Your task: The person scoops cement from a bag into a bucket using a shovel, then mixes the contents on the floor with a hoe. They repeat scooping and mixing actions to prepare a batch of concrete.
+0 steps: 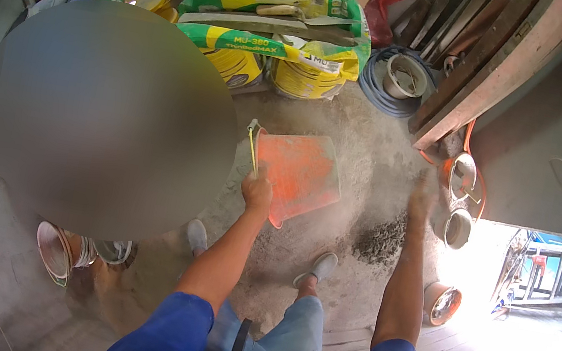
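Note:
My left hand (256,192) grips the rim or handle of an orange plastic bucket (297,173). The bucket is tipped sideways, its mouth toward the left and its dusty base toward the right. A thin yellow handle (252,151) runs along the mouth side; the inside is hidden from me. My right hand (422,197) is stretched forward on the right, blurred, with nothing visible in it. I cannot tell how its fingers are set. Below and left of that hand, a heap of crumbly grey material (381,242) lies on the concrete floor (271,264).
Green-and-yellow printed sacks (285,24) are stacked ahead, with wooden boards on top. A coiled grey hose (373,82) surrounds a small bucket (405,77). Timber planks (490,77) lean at right. Several pails, including an orange-rimmed one (443,305), line the right; a ladder (559,275) lies beyond.

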### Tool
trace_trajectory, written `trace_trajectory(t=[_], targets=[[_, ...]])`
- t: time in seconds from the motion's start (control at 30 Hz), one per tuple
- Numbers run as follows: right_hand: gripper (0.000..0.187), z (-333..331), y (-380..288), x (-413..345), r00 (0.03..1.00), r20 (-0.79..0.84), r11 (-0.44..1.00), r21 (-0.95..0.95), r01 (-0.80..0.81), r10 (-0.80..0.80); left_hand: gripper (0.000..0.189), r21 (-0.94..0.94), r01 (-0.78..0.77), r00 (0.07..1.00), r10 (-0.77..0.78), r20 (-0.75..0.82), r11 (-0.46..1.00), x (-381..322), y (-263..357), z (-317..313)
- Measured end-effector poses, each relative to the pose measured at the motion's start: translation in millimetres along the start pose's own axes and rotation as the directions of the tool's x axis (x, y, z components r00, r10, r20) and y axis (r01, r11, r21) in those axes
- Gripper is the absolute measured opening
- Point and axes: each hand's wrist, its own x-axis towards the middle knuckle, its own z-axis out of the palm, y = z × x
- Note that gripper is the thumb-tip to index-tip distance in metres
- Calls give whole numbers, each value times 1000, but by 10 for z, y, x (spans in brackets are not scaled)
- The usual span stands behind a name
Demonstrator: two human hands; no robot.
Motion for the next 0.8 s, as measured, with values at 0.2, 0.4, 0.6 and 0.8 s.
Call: trace_trajectory(t=[0.2, 0.4, 0.6, 0.8], targets=[[46, 672, -316, -765, 861, 474, 982, 47, 185, -185, 53, 121, 8, 991, -24, 129, 993, -172, 56, 52], [53, 581, 174, -610, 861, 100, 865, -17, 502, -498, 57, -162, 117, 985, -94, 145, 980, -149, 42, 11], [57, -210, -128, -430, 873, 471, 970, -122, 211, -131, 62, -327, 275, 957, -226, 181, 904, -233, -396, 91], [67, -596, 53, -488, 958, 268, 855, 516, -53, -102, 77, -181, 437, 878, -374, 298, 881, -589, -195, -194]])
